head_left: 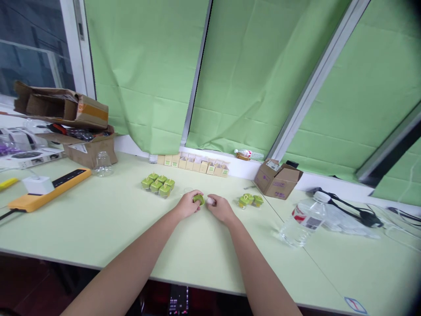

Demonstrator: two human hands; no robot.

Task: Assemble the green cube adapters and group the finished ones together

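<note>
My left hand (190, 204) is closed around a green lid (198, 199), its hollow side turned up toward me. My right hand (221, 208) pinches a small white object (211, 201) too small to name, a short gap away from the lid. Just behind the left hand is a faint clear piece (188, 191) on the table. To the left sits a group of small clear containers with green lids and loop handles (158, 183). A smaller group of green-lidded containers (250, 200) stands to the right of my right hand.
A row of small cardboard boxes (194, 163) lines the table's back edge. An opened carton (276, 180) and a water bottle (305, 220) stand right. At left are a yellow power strip (49, 192), a clear jar (103, 165) and stacked cardboard boxes (88, 151).
</note>
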